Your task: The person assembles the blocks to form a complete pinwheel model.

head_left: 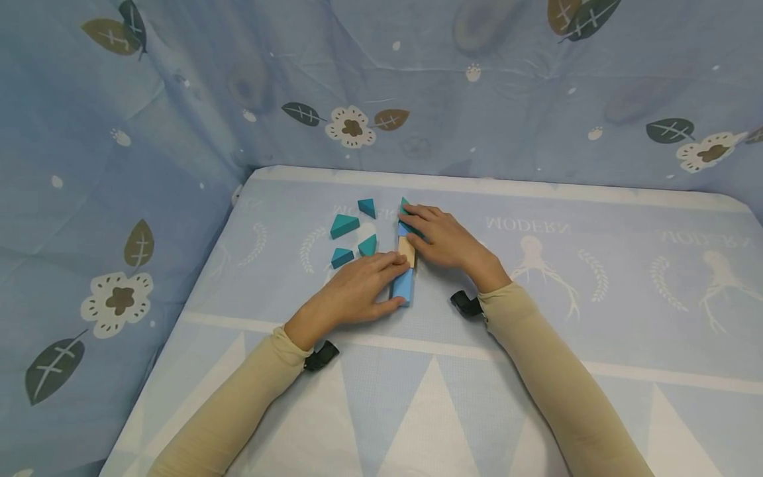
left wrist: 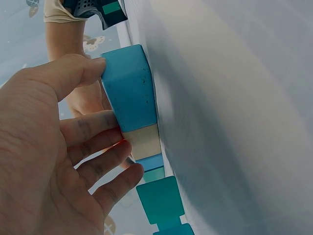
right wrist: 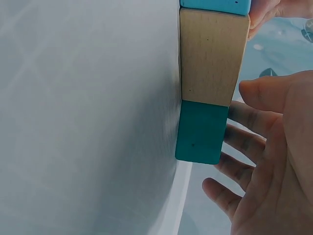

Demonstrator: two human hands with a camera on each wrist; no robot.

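Note:
A row of blocks runs away from me: a long blue block point(head_left: 403, 287) nearest, a plain wooden block point(head_left: 406, 249), a small blue piece point(head_left: 402, 230) and a teal triangular block point(head_left: 404, 203) at the far end. My left hand point(head_left: 357, 288) rests its thumb at the blue block's near end. Its other fingers lie fairly straight by the joint with the wooden block. Over the far end, the fingers of my right hand point(head_left: 450, 240) touch the teal block, partly covering it. In the right wrist view that thumb stands apart from the wooden block point(right wrist: 212, 56).
Left of the row lie several loose teal and blue triangular blocks, among them a larger teal triangle point(head_left: 344, 226) and a small dark one point(head_left: 367, 207). A patterned cloth point(head_left: 596, 265) covers the table. Blue curtains point(head_left: 477, 119) hang behind and to the left.

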